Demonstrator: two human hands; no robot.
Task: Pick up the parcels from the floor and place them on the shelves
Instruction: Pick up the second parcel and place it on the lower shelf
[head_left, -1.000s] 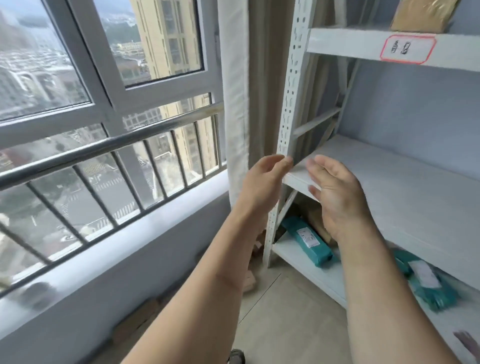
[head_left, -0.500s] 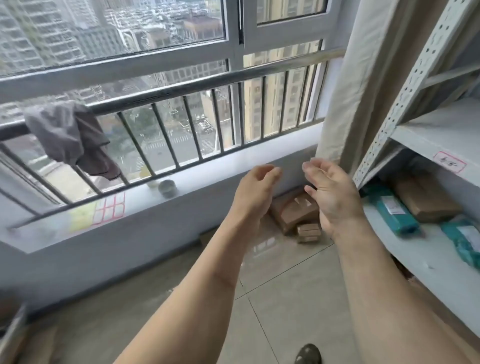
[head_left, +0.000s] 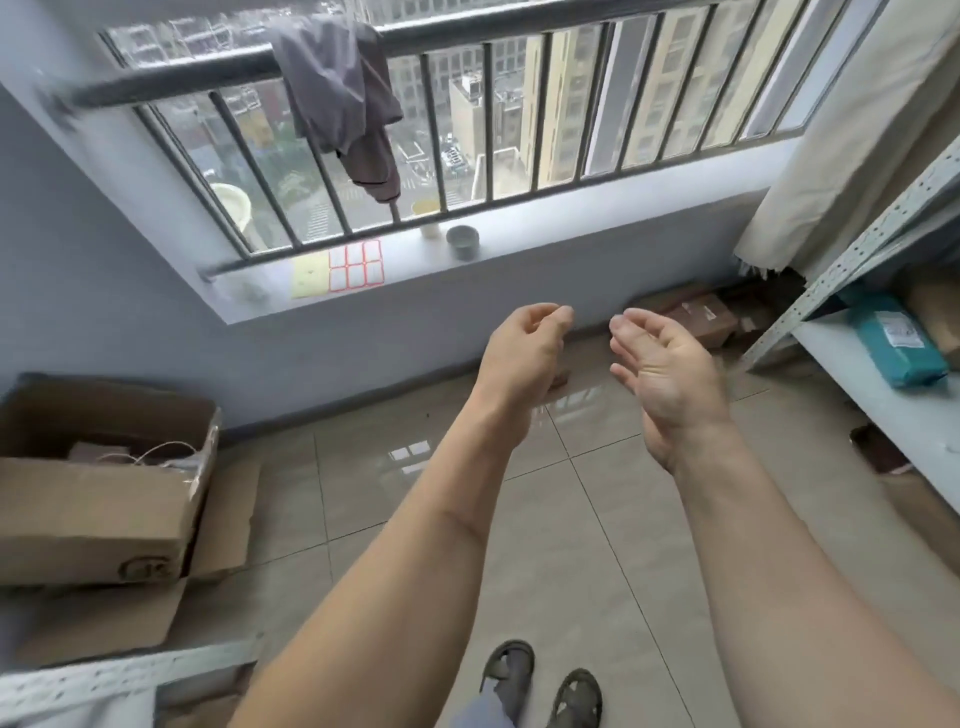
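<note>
Status of the task, read from left to right.

1. Far left: an open cardboard box (head_left: 98, 483) stands on the floor (head_left: 519, 545) against the wall. It holds string and some brown items. I cannot tell whether any of these are parcels to be shelved.

2. Centre left: my left hand (head_left: 524, 353) is raised in front of me. Its fingers (head_left: 556, 314) are loosely curled and close on nothing.

3. Centre right: my right hand (head_left: 670, 379) is beside the left, apart from it, palm turned inward. Its fingers (head_left: 631, 325) are loosely spread and hold nothing. Both hands are empty, so no transfer is in progress.

4. Beyond the right hand: brown parcels (head_left: 698, 317) lie on the floor under the windowsill (head_left: 519, 249), near the foot of the shelf upright (head_left: 852, 260). These remain to be picked up. One more small brown item shows on the floor just behind my left hand; it is too hidden to identify.

5. Far right: the bottom shelf (head_left: 904, 410) already carries a teal parcel (head_left: 898, 343) and, just beside it, a brown parcel (head_left: 940, 317) cut off by the frame edge. This part is done.

Judgement: the task is partly complete. Some parcels are shelved; the floor group by the wall is still outstanding, and the next step calls for reaching down toward it with both hands free.
</note>
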